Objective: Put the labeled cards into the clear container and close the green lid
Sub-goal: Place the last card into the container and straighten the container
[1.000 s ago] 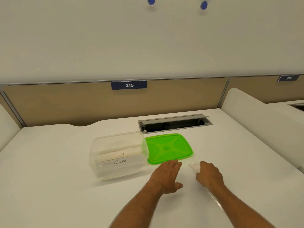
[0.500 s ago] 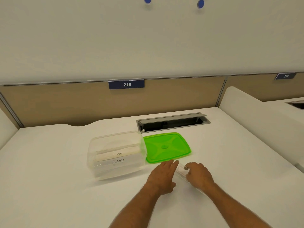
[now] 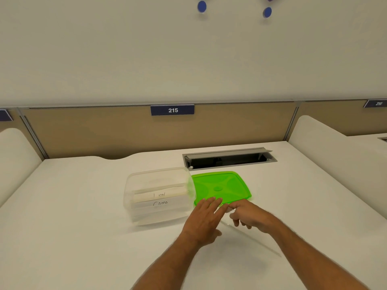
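Observation:
A clear container (image 3: 134, 214) stands open on the white desk, with labeled cards (image 3: 159, 198) upright inside it; two handwritten labels show through the wall. The green lid (image 3: 222, 187) lies flat on the desk, touching the container's right side. In front of the lid, my right hand (image 3: 251, 216) pinches the far end of a long, thin, pale card (image 3: 251, 238), which slants down to the desk at the lower right. My left hand (image 3: 204, 220) is flat with fingers stretched out, its fingertips at the lid's near edge beside the card's raised end.
An open grey cable hatch (image 3: 229, 159) is set into the desk behind the lid. A tan partition with a sign reading 215 (image 3: 172, 110) closes the back. Rounded white dividers rise at the left (image 3: 14, 155) and right (image 3: 326, 155) edges.
My right hand has lifted the card's far end off the desk and brought it leftward toward my left hand. Both hands have shifted a little toward the lid.

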Available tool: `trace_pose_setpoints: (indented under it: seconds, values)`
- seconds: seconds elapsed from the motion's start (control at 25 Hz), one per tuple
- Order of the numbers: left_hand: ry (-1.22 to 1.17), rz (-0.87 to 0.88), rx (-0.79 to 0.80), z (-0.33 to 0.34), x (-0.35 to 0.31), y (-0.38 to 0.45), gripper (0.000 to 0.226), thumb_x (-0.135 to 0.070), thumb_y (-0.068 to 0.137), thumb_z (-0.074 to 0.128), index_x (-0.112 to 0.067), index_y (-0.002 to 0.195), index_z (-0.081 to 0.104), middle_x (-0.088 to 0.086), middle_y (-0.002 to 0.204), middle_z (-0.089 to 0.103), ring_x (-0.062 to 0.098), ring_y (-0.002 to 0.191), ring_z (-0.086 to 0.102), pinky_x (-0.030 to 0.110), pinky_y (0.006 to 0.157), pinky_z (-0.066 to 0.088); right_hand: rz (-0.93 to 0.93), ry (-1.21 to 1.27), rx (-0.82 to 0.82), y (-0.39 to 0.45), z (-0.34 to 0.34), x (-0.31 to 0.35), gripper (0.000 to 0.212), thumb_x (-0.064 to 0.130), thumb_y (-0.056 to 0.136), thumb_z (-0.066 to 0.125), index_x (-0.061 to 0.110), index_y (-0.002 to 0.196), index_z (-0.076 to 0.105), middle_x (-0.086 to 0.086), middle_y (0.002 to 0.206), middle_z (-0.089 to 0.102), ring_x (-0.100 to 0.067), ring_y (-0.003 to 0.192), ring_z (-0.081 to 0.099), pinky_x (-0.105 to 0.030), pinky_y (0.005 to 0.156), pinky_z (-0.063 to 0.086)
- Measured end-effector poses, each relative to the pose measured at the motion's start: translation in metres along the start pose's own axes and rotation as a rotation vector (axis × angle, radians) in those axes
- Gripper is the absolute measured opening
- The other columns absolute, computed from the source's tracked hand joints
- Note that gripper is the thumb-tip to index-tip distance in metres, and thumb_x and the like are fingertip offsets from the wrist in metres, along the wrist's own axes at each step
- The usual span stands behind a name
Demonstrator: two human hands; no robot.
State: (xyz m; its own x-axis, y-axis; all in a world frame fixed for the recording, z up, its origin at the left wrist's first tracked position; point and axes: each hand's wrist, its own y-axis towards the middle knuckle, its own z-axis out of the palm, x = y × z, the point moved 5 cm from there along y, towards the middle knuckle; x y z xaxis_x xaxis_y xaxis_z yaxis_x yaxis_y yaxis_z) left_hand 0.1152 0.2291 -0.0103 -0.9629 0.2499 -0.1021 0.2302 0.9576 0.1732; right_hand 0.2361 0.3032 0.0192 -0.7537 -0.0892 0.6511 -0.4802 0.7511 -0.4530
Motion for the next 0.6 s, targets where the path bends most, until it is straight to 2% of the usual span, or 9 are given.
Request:
trace_pose_setpoints:
  seconds: [0.16, 0.24, 0.32, 0.48, 0.6]
  values:
    - [-0.004, 0.063, -0.083, -0.007, 0.003, -0.008, 0.089, -0.039, 0.056, 0.092, -0.015, 0.131, 0.052, 0.009, 0.13, 0.063, 0.031, 0.117, 0.059, 0.042, 0.099, 0.05, -0.058, 0.045, 0.067, -0.003, 0.007, 0.012, 0.025, 0.011, 0.088, 0.051, 0.013, 0.106, 0.069, -0.002, 0.066, 0.057, -0.011, 0.049, 0.037, -0.025, 0.045, 0.027]
    - [-0.008, 0.065, -0.125, -0.016, 0.006, -0.013, 0.078, -0.037, 0.057, 0.092, -0.014, 0.124, 0.059, 0.005, 0.118, 0.068, 0.026, 0.104, 0.063, 0.037, 0.09, 0.054, -0.069, 0.067, 0.09, -0.004, 0.01, 0.017, 0.024, 0.011, 0.088, 0.051, 0.012, 0.104, 0.069, -0.005, 0.072, 0.059, -0.009, 0.046, 0.035, -0.024, 0.044, 0.026]
    - [-0.025, 0.049, -0.117, -0.025, 0.009, -0.016, 0.072, -0.034, 0.062, 0.088, -0.015, 0.125, 0.061, 0.004, 0.112, 0.069, 0.025, 0.098, 0.062, 0.036, 0.086, 0.056, -0.079, 0.072, 0.096, -0.004, 0.011, 0.022, 0.023, 0.012, 0.088, 0.052, 0.014, 0.104, 0.069, -0.006, 0.079, 0.062, -0.009, 0.046, 0.037, -0.023, 0.044, 0.028]
    - [-0.038, -0.064, 0.003, -0.041, 0.016, -0.024, 0.065, -0.038, 0.072, 0.079, -0.019, 0.131, 0.057, 0.005, 0.108, 0.067, 0.025, 0.099, 0.056, 0.039, 0.086, 0.05, -0.125, 0.02, 0.129, -0.009, 0.013, 0.033, 0.028, 0.031, 0.088, 0.058, 0.02, 0.111, 0.068, -0.001, 0.091, 0.065, -0.013, 0.065, 0.053, -0.025, 0.055, 0.042]
    - [-0.05, -0.149, 0.086, -0.049, 0.022, -0.031, 0.058, -0.044, 0.07, 0.08, -0.019, 0.12, 0.063, 0.005, 0.106, 0.067, 0.025, 0.099, 0.058, 0.038, 0.085, 0.05, -0.147, -0.043, 0.237, -0.016, 0.011, 0.037, 0.049, 0.044, 0.077, 0.069, 0.025, 0.121, 0.062, 0.003, 0.104, 0.065, -0.012, 0.083, 0.059, -0.025, 0.068, 0.047]
